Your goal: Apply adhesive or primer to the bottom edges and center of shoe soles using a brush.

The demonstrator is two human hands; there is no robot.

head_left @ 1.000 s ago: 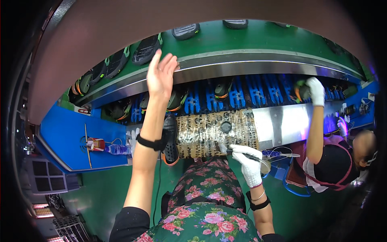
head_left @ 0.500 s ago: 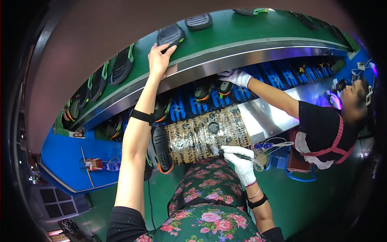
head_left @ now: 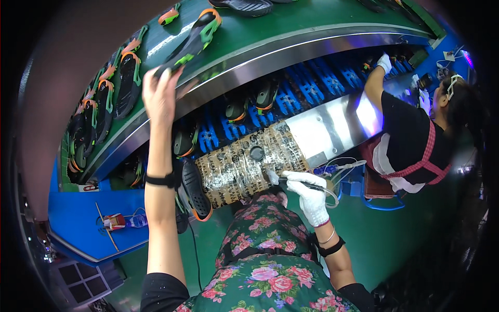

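Head view: left hand [head_left: 160, 99] raised, fingers closed on a black shoe sole [head_left: 189, 44] over the green belt [head_left: 291, 26], gloved right hand [head_left: 311, 195] grasping a pen-like tool [head_left: 304, 183] beside the taped pad [head_left: 244, 164].

floor: green [head_left: 395, 234], from 6 to 4 o'clock | conveyor: green belt [head_left: 291, 26] with steel edge, 9 to 2 o'clock | bench: blue [head_left: 78, 213] at 8 o'clock | light: glare on steel panel [head_left: 332, 125], 3 o'clock

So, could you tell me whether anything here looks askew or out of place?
One shoe sole lies loose and slanted at the wrapped work pad's left end, off the blue racks. Nothing appears spilled or damaged.
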